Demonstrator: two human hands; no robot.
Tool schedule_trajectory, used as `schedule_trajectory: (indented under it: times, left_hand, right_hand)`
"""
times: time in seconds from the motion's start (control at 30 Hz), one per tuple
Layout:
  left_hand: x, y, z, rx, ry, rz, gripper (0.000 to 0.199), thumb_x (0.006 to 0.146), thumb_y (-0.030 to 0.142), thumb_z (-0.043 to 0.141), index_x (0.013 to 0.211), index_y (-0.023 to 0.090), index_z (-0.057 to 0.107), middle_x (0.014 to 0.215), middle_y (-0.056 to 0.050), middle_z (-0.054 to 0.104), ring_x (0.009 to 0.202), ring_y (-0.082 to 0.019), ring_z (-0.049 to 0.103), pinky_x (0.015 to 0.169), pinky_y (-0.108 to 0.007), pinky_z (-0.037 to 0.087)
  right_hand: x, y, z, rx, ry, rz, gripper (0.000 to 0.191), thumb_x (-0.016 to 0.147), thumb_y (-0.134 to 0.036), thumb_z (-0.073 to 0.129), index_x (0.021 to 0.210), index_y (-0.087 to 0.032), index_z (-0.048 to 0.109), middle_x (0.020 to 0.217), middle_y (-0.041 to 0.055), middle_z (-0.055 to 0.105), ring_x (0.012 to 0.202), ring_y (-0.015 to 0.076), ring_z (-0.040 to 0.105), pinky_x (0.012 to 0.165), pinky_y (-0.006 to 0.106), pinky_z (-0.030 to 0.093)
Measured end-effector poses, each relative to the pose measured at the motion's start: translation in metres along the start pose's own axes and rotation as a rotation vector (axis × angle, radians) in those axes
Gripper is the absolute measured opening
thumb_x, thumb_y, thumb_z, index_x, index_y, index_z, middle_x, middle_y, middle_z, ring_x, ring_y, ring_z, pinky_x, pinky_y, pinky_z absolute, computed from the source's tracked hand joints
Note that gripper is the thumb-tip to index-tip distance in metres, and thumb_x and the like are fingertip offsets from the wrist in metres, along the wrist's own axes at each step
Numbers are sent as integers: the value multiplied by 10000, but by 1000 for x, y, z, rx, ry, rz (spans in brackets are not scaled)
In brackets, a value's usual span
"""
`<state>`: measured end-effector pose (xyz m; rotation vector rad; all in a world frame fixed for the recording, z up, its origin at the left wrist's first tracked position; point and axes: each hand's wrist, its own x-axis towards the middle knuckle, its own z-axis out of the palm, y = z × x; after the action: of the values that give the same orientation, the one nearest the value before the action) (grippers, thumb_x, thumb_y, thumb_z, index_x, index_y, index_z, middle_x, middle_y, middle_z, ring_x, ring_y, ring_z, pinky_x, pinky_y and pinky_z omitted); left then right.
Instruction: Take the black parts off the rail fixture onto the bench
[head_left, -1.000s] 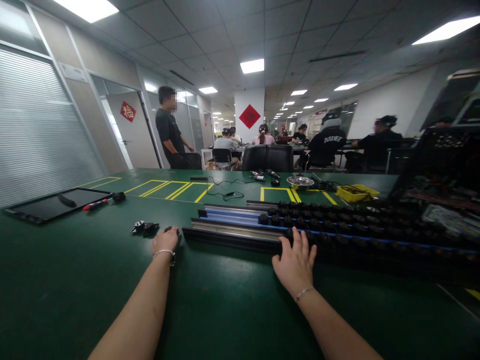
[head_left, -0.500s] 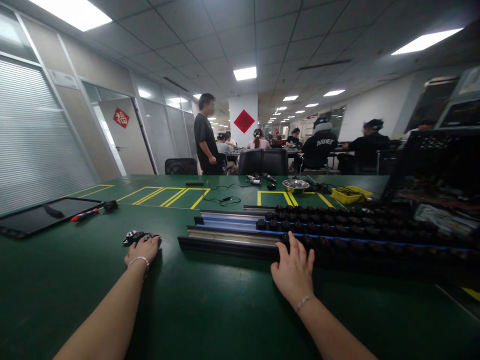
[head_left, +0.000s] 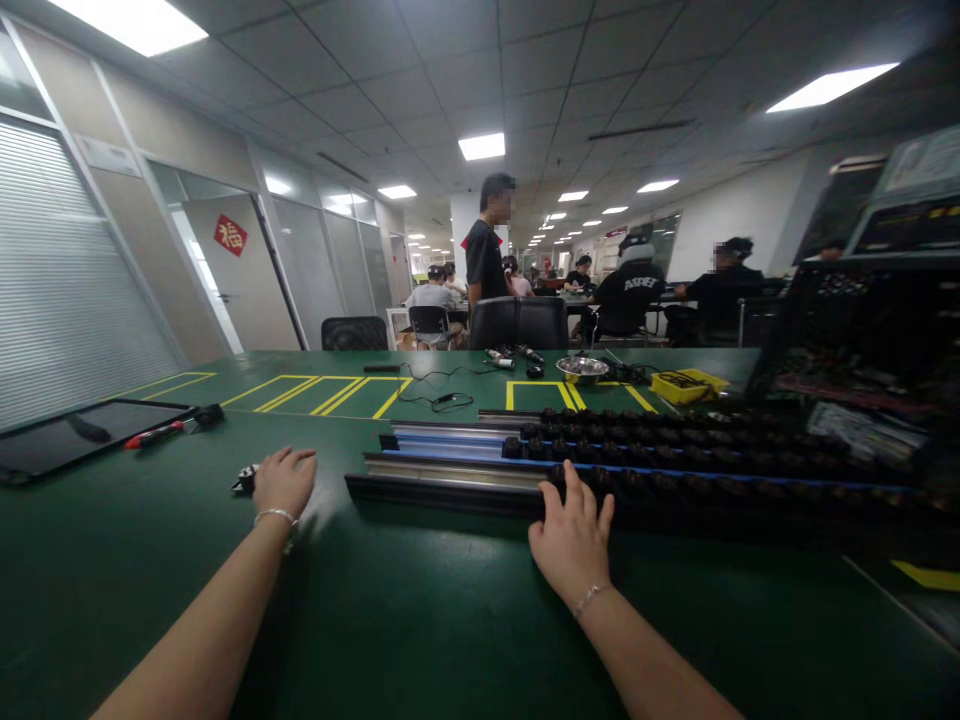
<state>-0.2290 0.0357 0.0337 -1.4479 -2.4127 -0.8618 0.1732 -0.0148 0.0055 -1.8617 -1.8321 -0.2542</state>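
My left hand (head_left: 283, 484) is over the green table with its fingers stretched out and apart. Partly hidden behind it lies a small black and silver part (head_left: 243, 480); whether the hand touches it I cannot tell. My right hand (head_left: 574, 530) is open, with spread fingertips at the near edge of the front black rail (head_left: 442, 493). That rail has a metal channel and lies parallel to others, one with blue strips (head_left: 450, 443). Several small black round parts (head_left: 637, 455) sit in rows along the rails, right beside my right fingers.
A dark flat panel (head_left: 90, 435) and a red-handled tool (head_left: 155, 433) lie at the left. Farther back are a metal bowl (head_left: 582, 369), a yellow tray (head_left: 686, 387) and a cable (head_left: 450, 401). A dark rack (head_left: 847, 330) stands right. Several people are beyond the table.
My left hand has lifted its fingers off the small black and silver part. My right hand stays at the front rail. A standing person beyond the table has moved right.
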Motion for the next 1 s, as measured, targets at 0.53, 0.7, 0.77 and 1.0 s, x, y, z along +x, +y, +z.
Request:
schedule_trajectory:
  times: [0.53, 0.7, 0.77, 1.0]
  left_hand:
    - [-166, 217, 26, -53, -143, 693, 423, 892, 376, 345, 1281, 257, 462, 1416, -39, 402, 1370, -249, 177, 1076, -614, 98]
    - [-178, 206, 34, -24, -141, 691, 485, 880, 409, 357, 1328, 231, 414, 1421, -55, 394, 1372, -271, 154, 1076, -618, 70]
    - [-180, 207, 36, -23, -144, 700, 508, 873, 407, 369, 1341, 212, 397, 1424, -70, 386, 1371, -277, 151, 1078, -614, 72]
    - [-180, 212, 36, -74, -188, 813, 493, 839, 347, 432, 1317, 227, 406, 1435, -63, 367, 1358, -255, 195, 1087, -591, 88]
  right_hand:
    - [-3, -1, 3, 8, 27, -14, 519, 692, -171, 486, 1208, -212, 527, 1477, 115, 228, 1290, 296, 275, 1053, 555, 81]
    - [-4, -3, 4, 19, 35, -11, 488, 715, -185, 477, 1198, -213, 534, 1468, 121, 251, 1282, 303, 288, 1049, 566, 79]
    - [-3, -4, 3, 27, 37, -11, 478, 719, -186, 474, 1191, -215, 538, 1462, 117, 266, 1278, 300, 294, 1050, 566, 75]
    - [-3, -6, 0, 53, 41, -6, 469, 712, -181, 480, 1173, -232, 548, 1444, 108, 306, 1269, 285, 308, 1051, 565, 74]
